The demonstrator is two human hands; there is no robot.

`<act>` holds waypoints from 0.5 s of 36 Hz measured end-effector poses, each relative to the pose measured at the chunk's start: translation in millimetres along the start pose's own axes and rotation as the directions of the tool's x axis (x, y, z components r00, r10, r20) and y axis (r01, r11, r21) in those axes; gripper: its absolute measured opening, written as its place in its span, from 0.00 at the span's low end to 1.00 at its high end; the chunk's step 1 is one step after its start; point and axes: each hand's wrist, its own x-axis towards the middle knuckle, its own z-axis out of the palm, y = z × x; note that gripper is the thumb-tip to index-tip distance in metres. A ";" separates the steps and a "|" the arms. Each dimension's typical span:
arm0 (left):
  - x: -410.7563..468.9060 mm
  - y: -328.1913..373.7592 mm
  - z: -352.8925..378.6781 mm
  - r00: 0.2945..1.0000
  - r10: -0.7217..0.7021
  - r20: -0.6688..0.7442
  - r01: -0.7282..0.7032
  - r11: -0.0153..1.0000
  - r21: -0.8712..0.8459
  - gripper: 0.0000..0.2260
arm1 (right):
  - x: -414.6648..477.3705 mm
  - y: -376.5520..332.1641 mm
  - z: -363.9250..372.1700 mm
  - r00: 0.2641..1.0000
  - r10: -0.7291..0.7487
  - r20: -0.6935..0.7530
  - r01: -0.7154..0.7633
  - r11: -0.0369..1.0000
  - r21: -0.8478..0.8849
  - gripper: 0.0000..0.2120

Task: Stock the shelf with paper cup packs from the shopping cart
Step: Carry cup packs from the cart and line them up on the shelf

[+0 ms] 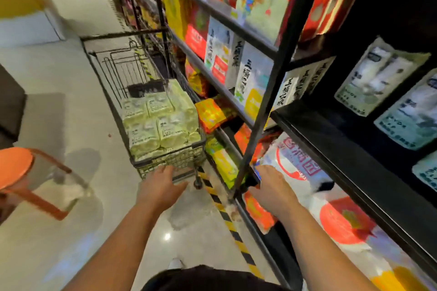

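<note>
Currently: left hand (pixel 163 185) empty, fingers straight and loosely spread, fingertips at near end of shopping cart (pixel 151 164); contact with wire not confirmed. Right hand (pixel 272 188) empty, flat, fingers extended, over white bag with red print (pixel 299 156) on low level of shelf (pixel 331 149), just right of black upright post (pixel 264 106). Paper cup packs (pixel 160 120), pale green, stacked in cart directly ahead of left hand, reaching rim. Orange stool (pixel 14 165) well left of left hand. Yellow-black floor tape (pixel 228 217) runs between hands.
</note>
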 end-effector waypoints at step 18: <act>88.3 -162.9 -40.9 0.980 -0.193 -0.040 0.191 0.980 -0.051 0.31 | 148.1 -185.7 17.6 0.972 -0.189 0.138 0.205 0.973 -0.110 0.31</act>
